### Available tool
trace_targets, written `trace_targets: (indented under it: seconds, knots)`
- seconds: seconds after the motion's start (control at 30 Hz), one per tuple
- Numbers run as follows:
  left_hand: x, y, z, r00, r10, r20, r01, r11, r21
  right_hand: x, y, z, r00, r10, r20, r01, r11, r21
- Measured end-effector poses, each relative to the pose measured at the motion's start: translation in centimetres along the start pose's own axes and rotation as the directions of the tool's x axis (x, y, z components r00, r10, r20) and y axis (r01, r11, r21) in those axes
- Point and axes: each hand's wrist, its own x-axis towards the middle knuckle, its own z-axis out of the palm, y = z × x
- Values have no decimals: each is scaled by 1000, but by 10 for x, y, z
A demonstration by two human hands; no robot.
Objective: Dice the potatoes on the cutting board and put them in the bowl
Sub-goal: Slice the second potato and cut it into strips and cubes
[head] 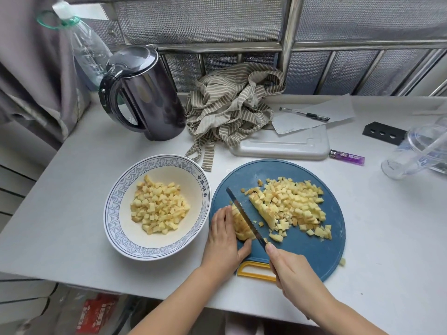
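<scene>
— Report the hands.

— Left hand (223, 238): fingers curled down over an uncut potato piece (242, 229), thumb at its near end, holding it on the cutting board (314, 252). Right hand (292, 272): wrapped round the handle of a knife (244, 213), forefinger reaching toward the blade. The handle itself is hidden in the grip.

— Blade position?

— Slanted from 5 o'clock up to 11 o'clock, edge down against the potato piece, just beside the left fingertips.

— Location of the potato?

— Three places. The held piece sits at 8 o'clock on the round blue board. A heap of diced potato (290, 204) covers the board from centre toward 2 o'clock, with a partly cut slab on its left edge. More cubes (158, 209) lie in the bowl (116, 209), which stands on the bench (72, 189) at 9 o'clock from the board, nearly touching it.

— Other items?

— From the board: kettle (142, 93) at 11 o'clock, striped cloth (232, 105) at 12 o'clock, lighter (347, 157) at 1 o'clock. The board's yellow handle points to 6 o'clock.
</scene>
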Motion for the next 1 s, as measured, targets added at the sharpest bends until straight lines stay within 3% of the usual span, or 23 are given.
trace_targets:
  seconds: [0.43,0.67,1.0]
  knots:
    - [0,2,3,998,-38,44,35,998,52,13,-4,0,999,38,11,-37,997,-61]
    - [1,4,4,997,-71,30,70,997,22,17,-9,-9,992,107,71,-107,994,3]
    - [2,6,4,995,-81,66,78,996,41,13,-5,6,997,74,16,-72,992,-106]
